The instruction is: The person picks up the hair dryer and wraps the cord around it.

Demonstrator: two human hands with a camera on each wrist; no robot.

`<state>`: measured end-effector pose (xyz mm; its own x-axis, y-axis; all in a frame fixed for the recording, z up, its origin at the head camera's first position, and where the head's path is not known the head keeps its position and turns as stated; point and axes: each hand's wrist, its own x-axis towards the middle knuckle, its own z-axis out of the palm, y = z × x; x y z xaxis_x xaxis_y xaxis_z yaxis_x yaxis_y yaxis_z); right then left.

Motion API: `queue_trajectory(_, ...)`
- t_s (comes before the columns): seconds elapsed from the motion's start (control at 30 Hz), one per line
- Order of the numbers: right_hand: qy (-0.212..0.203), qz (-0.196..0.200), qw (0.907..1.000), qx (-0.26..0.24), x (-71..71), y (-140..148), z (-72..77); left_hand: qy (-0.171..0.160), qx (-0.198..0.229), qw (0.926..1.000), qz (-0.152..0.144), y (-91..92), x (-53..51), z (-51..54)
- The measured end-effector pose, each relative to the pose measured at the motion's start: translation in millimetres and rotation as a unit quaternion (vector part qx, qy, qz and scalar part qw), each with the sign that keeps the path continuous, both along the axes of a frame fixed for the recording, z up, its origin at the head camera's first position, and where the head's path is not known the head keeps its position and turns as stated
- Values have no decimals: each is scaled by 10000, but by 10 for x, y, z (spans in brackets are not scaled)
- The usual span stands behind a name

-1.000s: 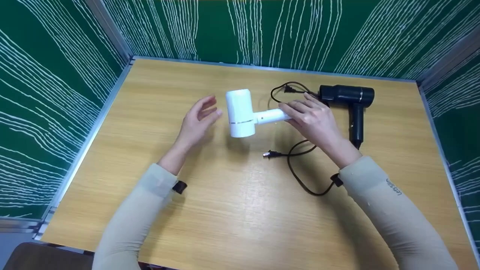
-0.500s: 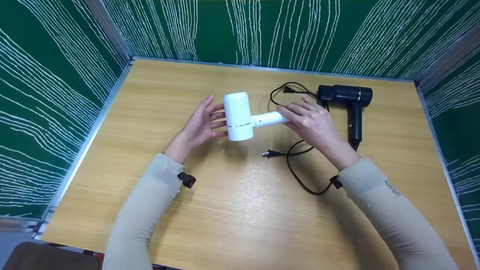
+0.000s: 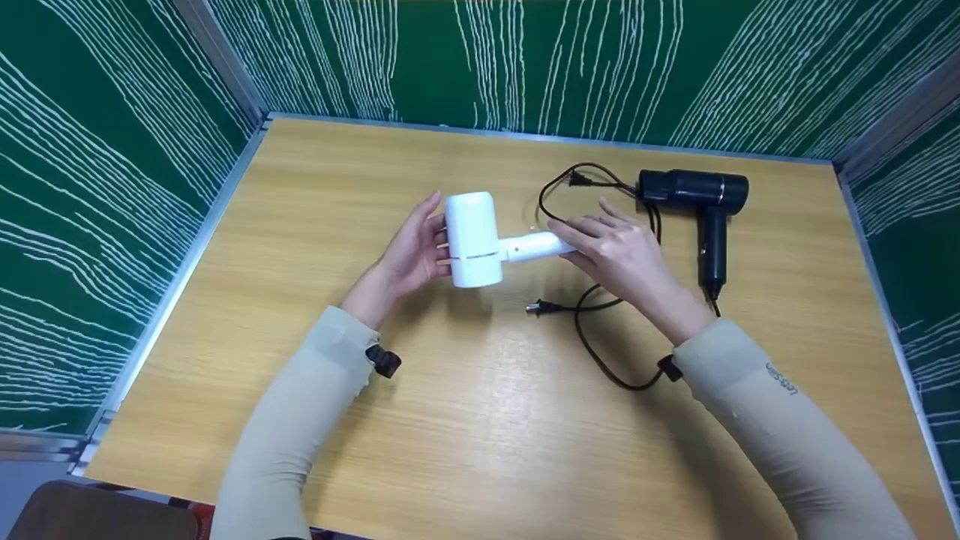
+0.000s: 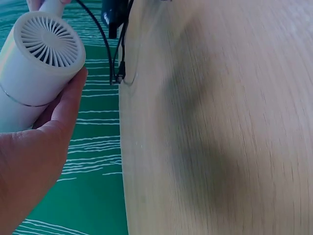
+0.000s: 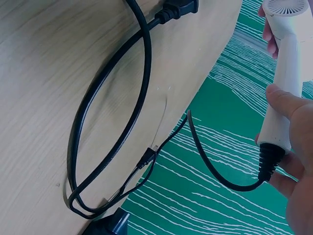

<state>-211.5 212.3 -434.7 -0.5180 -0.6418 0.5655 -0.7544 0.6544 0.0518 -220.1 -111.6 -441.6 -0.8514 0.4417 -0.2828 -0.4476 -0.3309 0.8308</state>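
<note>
A white hair dryer is held above the table, its round barrel to the left and its handle to the right. My right hand grips the handle's end; in the right wrist view the thumb lies along it, beside the black cord sleeve. My left hand is at the barrel's left side, its fingers reaching behind it and the thumb pointing up, apart from it. The left wrist view shows the slotted vent at the barrel's end and the hand against the barrel's underside. Left fingertips are hidden.
A black hair dryer lies at the back right of the wooden table. Black cords with plugs loop near it; one plug lies below the white handle. Green panels with white streaks wall the table's back and sides.
My left hand has come right and turned, so its fingers now go behind the barrel. The white hair dryer has shifted slightly left and down with my right hand still on the handle.
</note>
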Motion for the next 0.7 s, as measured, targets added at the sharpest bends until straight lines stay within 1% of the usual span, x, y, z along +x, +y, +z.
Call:
queue_trajectory(0.1,-39,1,10000,24,1,9,-5,1,-84,10000,15,16,1,15)
queue_trajectory(0.17,-56,3,10000,43,-3,14,-10,45,-228,9997,31,29,1,26)
queue_trajectory(0.3,-63,18,9999,93,-10,24,-22,215,-760,9968,87,62,-13,41)
queue_trajectory(0.43,-90,10,9999,129,-18,25,-32,324,-1349,9901,204,108,-32,55)
queue_trajectory(0.57,-154,-12,9998,150,-17,20,-34,335,-1955,9795,349,152,-32,86)
queue_trajectory(0.63,-202,-22,9997,157,-14,18,-35,322,-2196,9742,396,164,-34,105)
queue_trajectory(0.7,-284,-62,9994,181,-7,11,-28,321,-2336,9709,420,165,-40,123)
